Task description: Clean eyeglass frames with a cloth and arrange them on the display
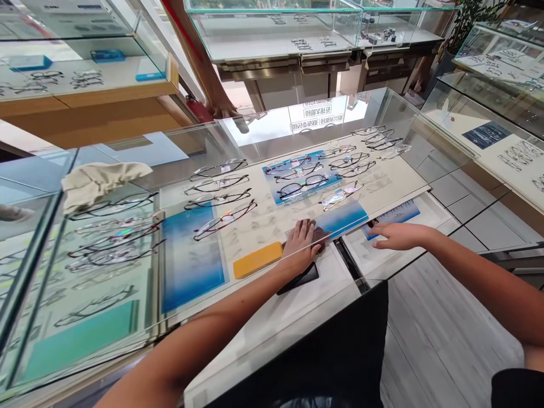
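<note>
My left hand (301, 245) lies palm down at the front of the glass display case (255, 224), its fingers spread. I cannot tell whether it is on the glass or under it. Close by on its left is an orange glasses case (257, 259), and a dark brownish item (322, 235) shows at its right. A black flat object (302, 279) is partly hidden below the wrist. My right hand (399, 236) is stretched out over an open white drawer (437, 218), beside a blue printed card (399, 214). Its fingers are extended, with nothing visible in them.
Rows of eyeglasses (304, 186) lie on blue and white sheets in the case. A beige cloth (100, 182) sits at the left. Another person's hand (224, 107) rests at the far edge. More glass showcases (272, 42) stand behind and at right.
</note>
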`<state>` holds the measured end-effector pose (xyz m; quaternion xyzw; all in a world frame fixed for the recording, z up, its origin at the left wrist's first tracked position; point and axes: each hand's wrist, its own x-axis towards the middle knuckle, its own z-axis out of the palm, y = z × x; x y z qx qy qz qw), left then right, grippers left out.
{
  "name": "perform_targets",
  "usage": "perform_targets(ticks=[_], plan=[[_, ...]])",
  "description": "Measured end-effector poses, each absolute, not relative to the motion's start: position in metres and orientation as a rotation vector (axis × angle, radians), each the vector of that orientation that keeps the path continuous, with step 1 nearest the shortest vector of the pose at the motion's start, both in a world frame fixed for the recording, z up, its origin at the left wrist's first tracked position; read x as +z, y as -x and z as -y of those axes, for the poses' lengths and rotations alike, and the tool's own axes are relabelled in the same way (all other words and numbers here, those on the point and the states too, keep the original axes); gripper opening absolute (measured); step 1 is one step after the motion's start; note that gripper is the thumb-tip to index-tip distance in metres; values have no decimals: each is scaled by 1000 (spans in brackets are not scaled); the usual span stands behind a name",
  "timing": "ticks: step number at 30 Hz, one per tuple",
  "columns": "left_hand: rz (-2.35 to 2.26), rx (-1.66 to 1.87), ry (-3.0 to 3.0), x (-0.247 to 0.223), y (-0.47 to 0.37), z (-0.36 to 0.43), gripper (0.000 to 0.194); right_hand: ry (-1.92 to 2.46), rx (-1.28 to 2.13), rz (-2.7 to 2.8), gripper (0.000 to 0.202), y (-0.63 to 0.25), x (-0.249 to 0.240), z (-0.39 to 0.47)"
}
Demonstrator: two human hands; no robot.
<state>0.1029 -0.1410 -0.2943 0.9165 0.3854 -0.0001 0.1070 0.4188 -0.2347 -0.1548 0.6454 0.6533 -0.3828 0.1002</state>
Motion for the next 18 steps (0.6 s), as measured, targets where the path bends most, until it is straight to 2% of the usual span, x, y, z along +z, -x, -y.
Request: perform_targets(ticks=[6,11,18], plan=[[-1115,8,-2670,-300,-98,139,66,-1904,-978,-1901,66,-437,-206,180],[-1092,35,-2659,-304,-106,140,66,-1852,-1071,-1895,65,-447,-216,185],[-990,3,-2662,-306,-162,132,72,-1909,-1153,-1848,84,-452,-222,189]])
